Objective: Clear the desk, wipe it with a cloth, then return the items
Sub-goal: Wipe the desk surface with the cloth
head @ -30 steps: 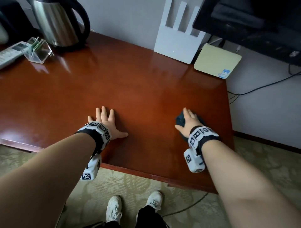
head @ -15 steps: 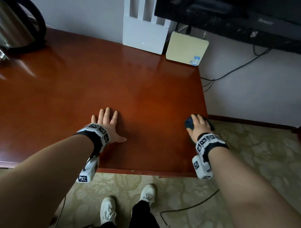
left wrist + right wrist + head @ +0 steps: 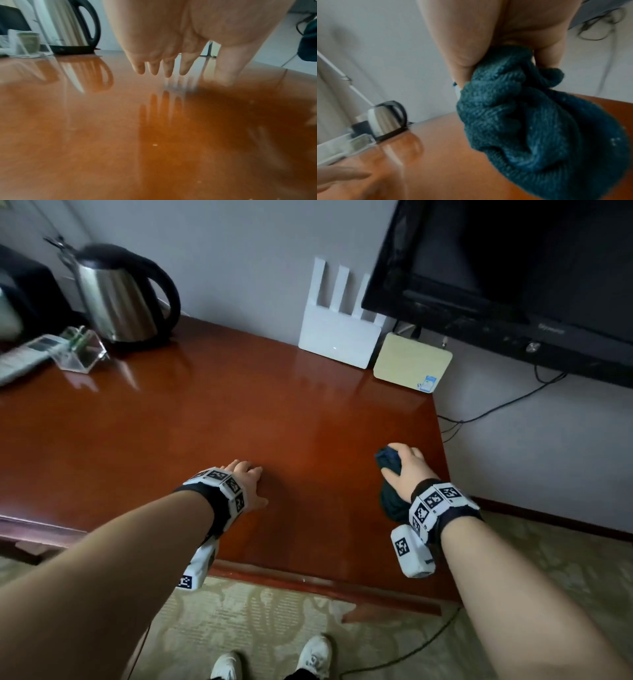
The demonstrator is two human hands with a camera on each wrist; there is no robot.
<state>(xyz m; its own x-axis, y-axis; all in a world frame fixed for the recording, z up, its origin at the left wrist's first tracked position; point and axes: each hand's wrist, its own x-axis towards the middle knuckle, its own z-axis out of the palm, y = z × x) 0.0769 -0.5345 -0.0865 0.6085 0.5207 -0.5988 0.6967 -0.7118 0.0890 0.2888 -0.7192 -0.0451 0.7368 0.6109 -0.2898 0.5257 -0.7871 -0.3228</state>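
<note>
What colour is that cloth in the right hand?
Dark teal blue, with a knitted-looking texture. The cloth shows best in the right wrist view, bunched in the right hand.

desk (image 3: 212, 419) | glossy red-brown wood | on it: kettle (image 3: 116, 299), router (image 3: 339, 337), beige box (image 3: 411, 364)

A dark teal knitted cloth (image 3: 530, 128) is showing at the right of the frame against the glossy reddish-brown desk (image 3: 205, 422), with a silver, black-handled kettle (image 3: 120, 299) upper left and a white router (image 3: 337, 337) beside a pale yellow box (image 3: 411, 361).
</note>
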